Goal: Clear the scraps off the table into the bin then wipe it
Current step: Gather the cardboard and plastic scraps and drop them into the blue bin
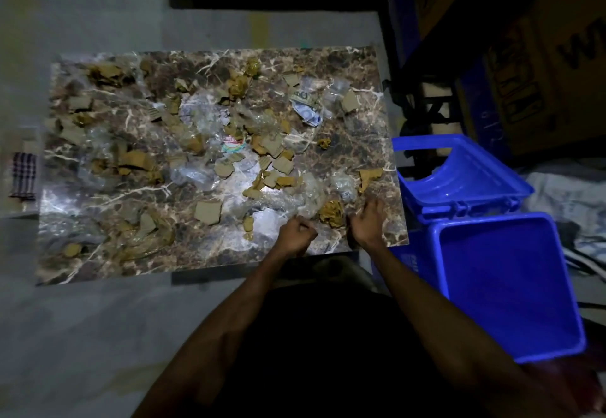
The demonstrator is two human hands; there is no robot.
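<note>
A brown marble-patterned table [108, 263] is littered with several torn cardboard scraps [208, 212], crumpled brown paper and clear plastic wrap [196, 112]. My left hand [295, 235] is curled into a fist at the near edge, pinching clear plastic film. My right hand [369, 220] rests on the table just right of a crumpled brown paper ball [332, 212], fingers relaxed and holding nothing. An open blue bin [505, 286] stands on the floor right of the table, its swing lid [459, 175] tipped back behind it.
A checked cloth [23, 175] lies on the floor left of the table. Cardboard boxes [541, 56] are stacked at the back right, behind the bin. White fabric [570, 194] lies on the floor at far right. Grey floor surrounds the table.
</note>
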